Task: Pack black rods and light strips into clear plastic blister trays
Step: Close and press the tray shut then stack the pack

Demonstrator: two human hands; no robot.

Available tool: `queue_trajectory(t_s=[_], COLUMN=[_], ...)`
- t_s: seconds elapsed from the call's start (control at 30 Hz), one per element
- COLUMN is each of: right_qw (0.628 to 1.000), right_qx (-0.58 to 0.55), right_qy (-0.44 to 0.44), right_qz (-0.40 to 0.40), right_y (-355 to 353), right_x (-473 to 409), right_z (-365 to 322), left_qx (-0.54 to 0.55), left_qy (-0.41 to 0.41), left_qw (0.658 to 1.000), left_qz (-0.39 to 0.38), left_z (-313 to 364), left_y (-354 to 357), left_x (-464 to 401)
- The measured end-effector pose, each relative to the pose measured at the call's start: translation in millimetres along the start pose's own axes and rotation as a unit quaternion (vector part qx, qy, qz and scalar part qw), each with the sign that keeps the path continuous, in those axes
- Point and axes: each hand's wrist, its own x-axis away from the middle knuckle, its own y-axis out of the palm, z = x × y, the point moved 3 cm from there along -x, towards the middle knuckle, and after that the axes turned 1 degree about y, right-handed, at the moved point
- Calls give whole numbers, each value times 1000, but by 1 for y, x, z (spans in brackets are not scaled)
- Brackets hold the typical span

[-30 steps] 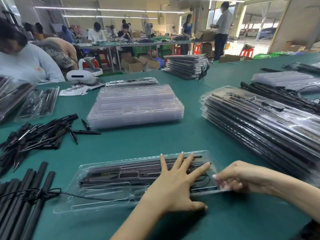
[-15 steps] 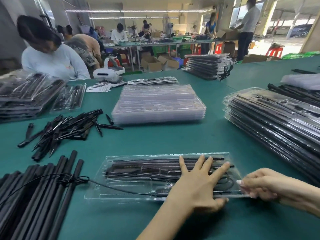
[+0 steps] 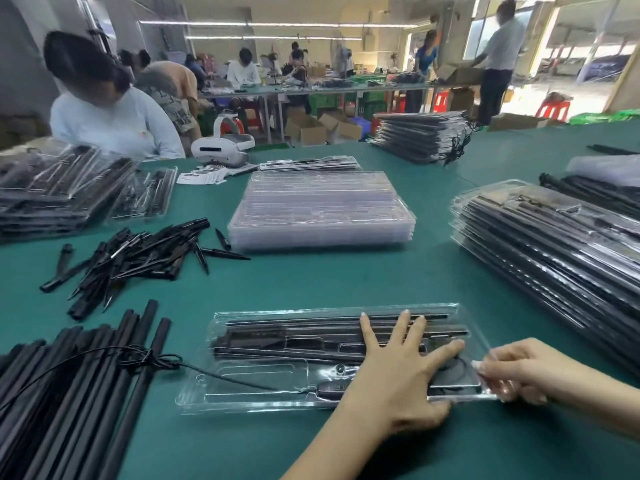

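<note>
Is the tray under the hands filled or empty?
Filled: black rods and a cable lie inside the clear tray beneath the left hand.

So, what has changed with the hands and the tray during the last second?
Almost nothing. The left hand still presses flat on the clear tray, and the right hand still pinches its right end. Only the camera turned; the tray, black rods and empty trays did not move on the table.

Your left hand (image 3: pixel 398 372) lies flat, fingers spread, on the filled clear blister tray (image 3: pixel 263 362) on the green counter (image 3: pixel 346 275). Your right hand (image 3: pixel 519 372) pinches the tray's right edge. Black rods (image 3: pixel 69 393) bundled at left, loose black spikes (image 3: pixel 131 254) behind them, empty tray stack (image 3: pixel 322 209) centre, packed stack (image 3: pixel 554 244) right.
</note>
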Motion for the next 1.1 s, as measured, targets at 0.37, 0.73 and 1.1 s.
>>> queue_trajectory(t_s=[0.37, 0.73, 1.1], right_qw=[987, 881, 888], right_qx=[93, -467, -457], right_qy=[-69, 12, 44], right_qz=[110, 79, -21], right_y=[-12, 13, 33], right_x=[-9, -50, -34], right_z=[-4, 3, -21], left_qx=[105, 16, 102], left_qy=[-278, -382, -353], left_qw=[938, 922, 928], left_qz=[177, 65, 65], left_z=[-142, -189, -164], left_y=[-76, -62, -54], left_x=[130, 189, 209])
